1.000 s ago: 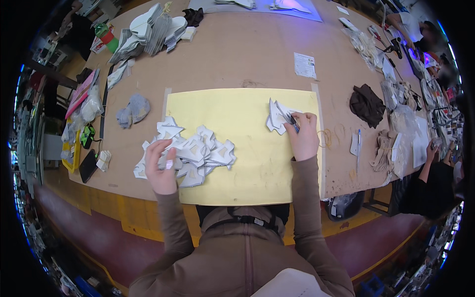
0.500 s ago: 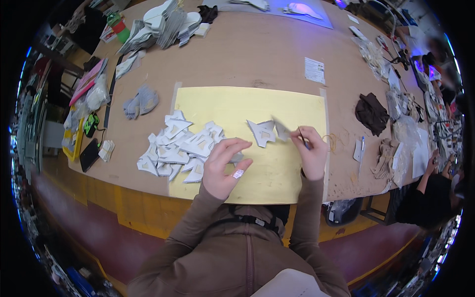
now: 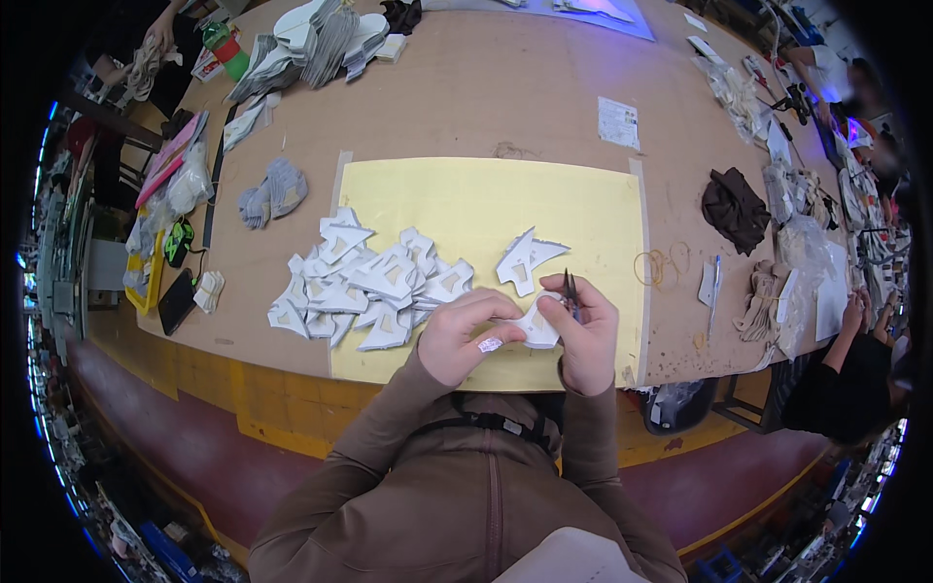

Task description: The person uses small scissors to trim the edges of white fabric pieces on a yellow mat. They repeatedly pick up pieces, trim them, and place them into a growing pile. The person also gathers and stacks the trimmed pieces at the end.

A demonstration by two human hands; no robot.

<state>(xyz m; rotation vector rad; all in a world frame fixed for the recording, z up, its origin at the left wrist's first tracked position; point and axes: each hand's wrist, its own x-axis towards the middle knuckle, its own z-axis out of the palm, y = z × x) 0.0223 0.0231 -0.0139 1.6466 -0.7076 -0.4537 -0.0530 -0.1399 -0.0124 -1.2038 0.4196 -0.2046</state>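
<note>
Between my two hands is a small white cut-out piece (image 3: pixel 539 328), low over the front of a yellow sheet (image 3: pixel 437 185). My left hand (image 3: pixel 465 335), with a shiny wrap on its thumb, pinches the piece at its left end. The thumb and fingers of my right hand (image 3: pixel 589 340) grip its right end. Dark pointed snips (image 3: pixel 570 286) stick up from the same right hand, their handles mostly hidden. Just beyond my hands, a few similar white pieces (image 3: pixel 525 260) overlap on the sheet. A heap of these angular pieces (image 3: pixel 364 282) lies left of my left hand.
Grey gloves (image 3: pixel 274 194) lie left of the sheet, a dark cloth (image 3: pixel 734 212) right of it. Stacked white panels (image 3: pixel 326 44) and a green bottle (image 3: pixel 225 51) stand at the far left. Rubber bands (image 3: pixel 661 267) and a pen (image 3: pixel 715 282) lie on the right.
My right hand has let go of a piece beyond it, which now overlaps the one there. Both hands have come together nearer me on another piece. The snips stay in my right hand.
</note>
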